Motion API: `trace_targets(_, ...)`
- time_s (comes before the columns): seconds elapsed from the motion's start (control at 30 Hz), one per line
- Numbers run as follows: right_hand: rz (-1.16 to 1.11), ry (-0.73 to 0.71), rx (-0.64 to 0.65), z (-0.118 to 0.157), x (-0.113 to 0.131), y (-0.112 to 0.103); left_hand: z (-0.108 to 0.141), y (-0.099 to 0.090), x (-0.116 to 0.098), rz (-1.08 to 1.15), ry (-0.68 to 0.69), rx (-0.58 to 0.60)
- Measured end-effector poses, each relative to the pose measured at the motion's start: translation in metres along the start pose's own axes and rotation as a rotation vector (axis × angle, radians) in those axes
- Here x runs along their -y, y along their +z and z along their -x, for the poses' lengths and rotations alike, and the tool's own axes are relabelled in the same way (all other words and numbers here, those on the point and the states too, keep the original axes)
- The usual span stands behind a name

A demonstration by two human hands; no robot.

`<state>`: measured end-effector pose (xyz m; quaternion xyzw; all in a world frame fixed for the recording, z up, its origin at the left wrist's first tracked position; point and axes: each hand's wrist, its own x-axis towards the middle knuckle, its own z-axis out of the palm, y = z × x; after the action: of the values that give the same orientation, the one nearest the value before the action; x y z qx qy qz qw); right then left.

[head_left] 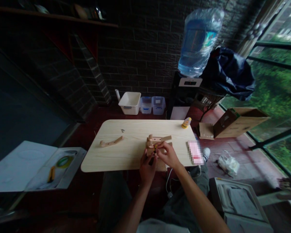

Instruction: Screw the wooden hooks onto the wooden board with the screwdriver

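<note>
Both hands meet over a light wooden assembly (pixel 157 139) near the front edge of the pale table (pixel 131 129). A small black and yellow item (pixel 155 148) shows between the fingertips. My right hand (pixel 167 154) pinches its yellow end from the right. Closed round the lower part of the item and against the wood, my left hand (pixel 148 165) is partly in shadow. A separate bent wooden piece (pixel 111 141) lies on the left side of the table, with a small metal item (pixel 122 130) behind it.
A yellow-capped bottle (pixel 186 123) stands at the back right corner, and a pink item (pixel 195 152) lies at the right edge. Beyond the table are white and clear bins (pixel 130 103) and a water dispenser (pixel 184 97). An open white case (pixel 63 168) is at the left.
</note>
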<state>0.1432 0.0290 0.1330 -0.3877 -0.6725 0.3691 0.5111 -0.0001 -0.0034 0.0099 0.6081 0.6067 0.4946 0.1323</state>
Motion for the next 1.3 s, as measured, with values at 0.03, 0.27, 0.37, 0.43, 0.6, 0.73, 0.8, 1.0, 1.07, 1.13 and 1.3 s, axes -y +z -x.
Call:
trace_targets(0.03, 0.0, -0.009, 0.0, 0.0, -0.002, 0.001, 0.0, 0.0, 0.0, 0.001, -0.002, 0.002)
trace_targets(0.27, -0.023, -0.022, 0.039, -0.005, -0.007, 0.002, 0.0, 0.002, 0.001, -0.005, 0.002, 0.003)
trace_targets(0.37, -0.048, 0.002, 0.021, -0.004, -0.009, 0.0, 0.0, 0.002, 0.001, -0.007, 0.004, 0.005)
trace_targets(0.43, -0.071, 0.005, 0.022, -0.003, -0.009, -0.001, 0.0, 0.002, 0.0, -0.01, 0.007, 0.002)
trace_targets(0.6, -0.114, 0.018, 0.056, 0.0, -0.006, -0.003, -0.001, 0.001, -0.002, 0.004, 0.012, 0.006)
trace_targets(0.73, -0.108, 0.051, 0.055, 0.0, -0.007, -0.004, 0.0, 0.0, -0.003, 0.006, 0.002, -0.006)
trace_targets(0.8, -0.074, 0.059, 0.047, 0.0, -0.009, -0.004, 0.001, 0.0, -0.002, 0.006, 0.002, -0.012)
trace_targets(1.0, -0.038, 0.032, 0.035, -0.002, -0.015, -0.001, 0.001, 0.001, -0.001, 0.008, 0.002, -0.009)
trace_targets(1.07, -0.05, 0.029, 0.034, -0.003, -0.015, 0.001, 0.0, 0.001, -0.001, 0.015, 0.0, -0.017)
trace_targets(1.13, -0.056, 0.024, 0.034, -0.003, -0.015, 0.003, 0.0, 0.001, -0.001, 0.018, 0.001, -0.018)
trace_targets(1.3, -0.039, 0.026, 0.037, -0.002, -0.01, 0.004, 0.0, 0.0, 0.0, -0.001, -0.003, 0.001)
